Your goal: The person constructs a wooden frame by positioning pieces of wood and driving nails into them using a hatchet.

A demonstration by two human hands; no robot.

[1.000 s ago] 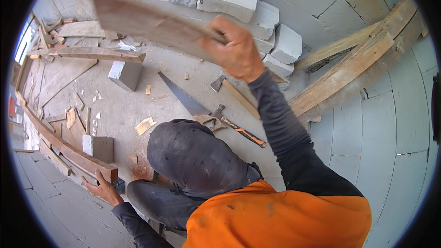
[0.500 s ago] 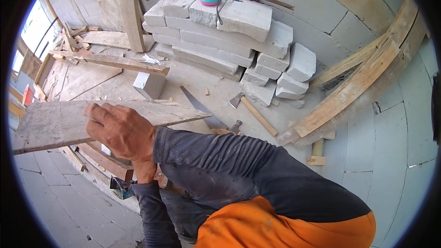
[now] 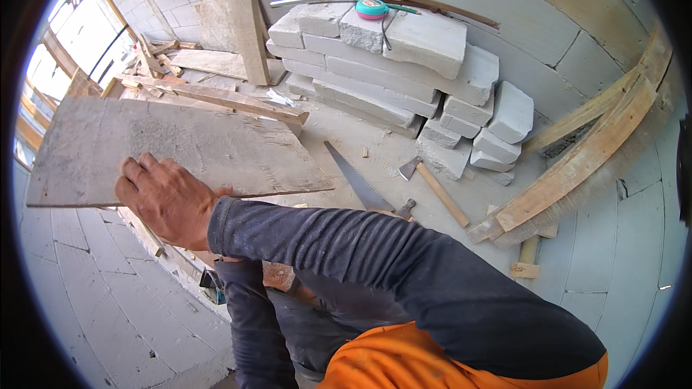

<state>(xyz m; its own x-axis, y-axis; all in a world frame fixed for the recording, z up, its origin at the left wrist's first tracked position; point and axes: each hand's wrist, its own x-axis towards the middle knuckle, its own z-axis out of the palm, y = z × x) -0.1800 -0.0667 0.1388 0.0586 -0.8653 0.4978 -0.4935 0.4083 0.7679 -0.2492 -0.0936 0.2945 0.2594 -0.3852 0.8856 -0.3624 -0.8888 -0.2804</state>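
A wide, weathered wooden board [image 3: 216, 137] with a slanted right end is raised in front of me, its broad face turned toward me. My right hand [image 3: 164, 200] crosses over to the left and grips the board's near edge, fingers curled on its face. Beneath the right wrist my left forearm [image 3: 252, 324] comes up; the left hand is almost wholly hidden there, so its fingers do not show. Right of the board, a handsaw [image 3: 355, 179] lies on the floor. Beside it are a hatchet [image 3: 435, 186] and a hammer head [image 3: 408, 207].
White blocks [image 3: 375, 75] are stacked against the back wall, topped by a turquoise and pink tape measure [image 3: 372, 9]. A long timber [image 3: 223, 98] lies behind the board, near an upright plank [image 3: 247, 21]. Wooden beams [image 3: 577, 158] lean at the right. Scrap wood lies far left.
The board has tilted up, showing more of its face, and my right hand has moved slightly down and left with it. The surroundings have shifted right in view.
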